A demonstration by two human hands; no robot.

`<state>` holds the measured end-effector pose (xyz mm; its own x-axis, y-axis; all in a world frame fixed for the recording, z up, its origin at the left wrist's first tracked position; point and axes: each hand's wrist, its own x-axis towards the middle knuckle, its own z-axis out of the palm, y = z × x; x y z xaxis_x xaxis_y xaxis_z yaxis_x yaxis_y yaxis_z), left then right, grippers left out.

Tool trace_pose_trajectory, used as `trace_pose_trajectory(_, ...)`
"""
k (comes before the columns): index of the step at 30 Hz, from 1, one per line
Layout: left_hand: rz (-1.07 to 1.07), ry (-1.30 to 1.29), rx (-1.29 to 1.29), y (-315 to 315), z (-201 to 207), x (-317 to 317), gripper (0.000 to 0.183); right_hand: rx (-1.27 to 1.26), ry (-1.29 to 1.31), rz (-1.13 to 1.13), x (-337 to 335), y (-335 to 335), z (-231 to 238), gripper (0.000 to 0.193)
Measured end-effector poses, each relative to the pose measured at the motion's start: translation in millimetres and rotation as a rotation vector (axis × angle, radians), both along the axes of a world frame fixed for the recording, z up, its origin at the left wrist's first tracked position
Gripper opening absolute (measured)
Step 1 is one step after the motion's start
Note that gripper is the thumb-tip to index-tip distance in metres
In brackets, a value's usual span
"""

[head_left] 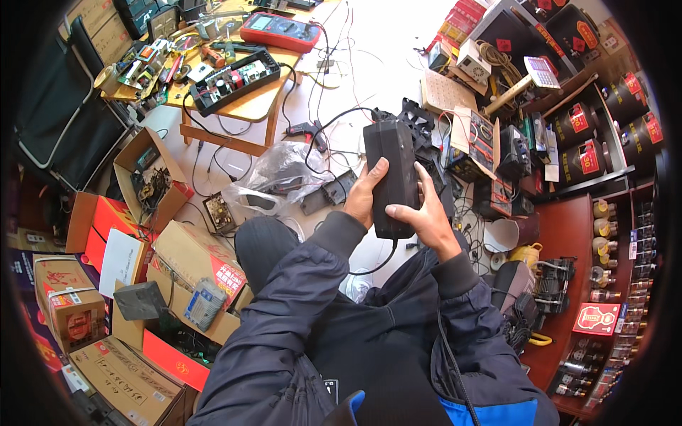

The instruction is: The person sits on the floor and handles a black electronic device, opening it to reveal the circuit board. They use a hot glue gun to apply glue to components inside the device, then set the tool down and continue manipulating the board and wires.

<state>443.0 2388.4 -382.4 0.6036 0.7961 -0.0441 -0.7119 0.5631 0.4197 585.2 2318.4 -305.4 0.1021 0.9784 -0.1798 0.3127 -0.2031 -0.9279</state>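
- The black box (389,167) is between the two grips, held up in front of the person's knees, with both palms at its sides.
- Its long axis runs away from the body, from a near end between the knees to a far end pointing toward the cluttered floor; its broad face is turned up.
- The left grip (364,193) is closed about the left edge, near mid-length, its thumb laid on the upper face; its fingers pass out of sight, so how they press cannot be told.
- The right grip (432,219) clasps the right edge, its thumb on the upper face and its fingers up along the side.
- Neither grip is nearer overall, as both touch the box; the right thumb sits closer to the near end, the left thumb closer to the far one.
- A cord (387,261) leaves the near end, below both grips, and bends left.
- Another black lead curves left beside the far end, beyond the left grip; whether it joins the box is unclear.
- Left of the left grip, a clear bag (280,160) lies on the floor, with cartons (193,257) farther left.
- Beyond it, up and left, the desk (250,108) carries an open case (236,83) and a red meter (280,33).
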Motion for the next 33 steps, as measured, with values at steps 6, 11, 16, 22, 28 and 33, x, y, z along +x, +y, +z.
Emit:
trace_pose_trajectory(6,0.042,0.13,0.098,-10,6,-1,0.07,0.004,0.18,-0.049,6,-24,4,0.11)
trace_pose_trajectory(11,0.037,0.163,0.144,-20,7,-3,0.087,0.02,0.207,-0.073,7,-42,4,0.108)
trace_pose_trajectory(16,0.039,0.164,0.148,-20,6,-9,0.074,0.017,0.193,-0.045,1,-40,5,0.108)
trace_pose_trajectory(22,0.055,0.096,0.071,-13,6,-18,0.074,0.007,0.133,-0.012,-12,-27,5,0.107)
trace_pose_trajectory(28,0.038,0.037,-0.002,-11,11,-21,0.064,0.153,-0.127,-0.06,-26,-22,4,0.111)
trace_pose_trajectory(33,0.08,0.187,0.07,-12,8,-12,0.061,0.166,-0.541,-0.098,-31,-29,1,0.119)
